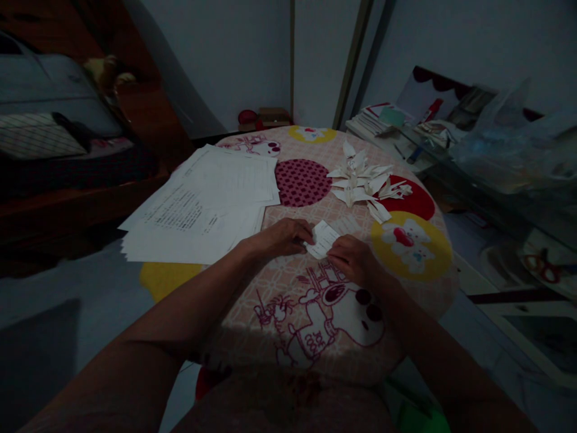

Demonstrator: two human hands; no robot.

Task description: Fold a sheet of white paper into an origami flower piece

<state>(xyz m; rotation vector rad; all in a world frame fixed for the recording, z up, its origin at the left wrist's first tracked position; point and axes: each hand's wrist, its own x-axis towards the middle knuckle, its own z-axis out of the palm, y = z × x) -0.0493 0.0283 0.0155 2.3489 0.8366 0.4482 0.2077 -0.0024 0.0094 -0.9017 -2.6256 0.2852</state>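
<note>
A small folded piece of paper [323, 238] with print on it lies between my hands, just above the patterned tablecloth [288, 270]. My left hand [288, 236] grips its left corner, thumb and fingers closed. On the opposite corner, my right hand [354, 257] is closed in a pinch. Beyond my right hand rests a cluster of folded paper cranes [356, 177], white and pointed. To the left spreads a stack of printed sheets [193, 207], overlapping unevenly.
A glass-topped side table at the right carries a clear plastic bag [500, 147], papers [376, 117] and, lower down, red-handled scissors [543, 264]. At the left stands a wooden seat [144, 114] with bags on it. Small boxes [273, 115] sit behind the table.
</note>
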